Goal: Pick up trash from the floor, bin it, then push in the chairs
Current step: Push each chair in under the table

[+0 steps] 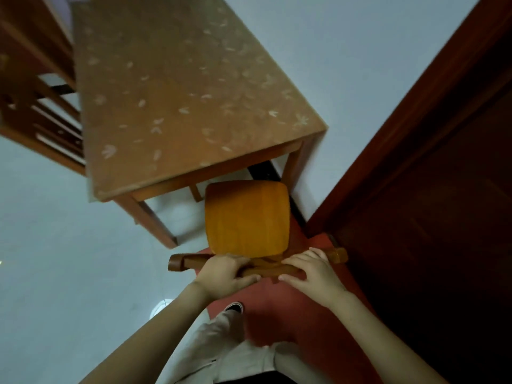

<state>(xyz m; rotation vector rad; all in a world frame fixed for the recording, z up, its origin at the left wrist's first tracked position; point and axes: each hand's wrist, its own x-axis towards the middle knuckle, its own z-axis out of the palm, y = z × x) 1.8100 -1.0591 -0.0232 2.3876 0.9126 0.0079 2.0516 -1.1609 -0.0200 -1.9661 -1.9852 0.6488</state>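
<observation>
Left hand [227, 275], right hand [313, 273]: fingers grip orange wooden chair [246, 217] backrest; seat at brown floral surface [180, 92] edge. No trash visible; pushing-in judged unfinished.

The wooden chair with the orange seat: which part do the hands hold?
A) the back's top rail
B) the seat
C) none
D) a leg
A: the left hand and the right hand both grip the top rail of the wooden chair with the orange seat.

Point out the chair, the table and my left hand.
chair [246, 217]: head view, middle of the orange seat.
table [180, 92]: head view, bare part of the patterned top.
left hand [225, 271]: head view, back of the hand gripping the chair's top rail.
</observation>
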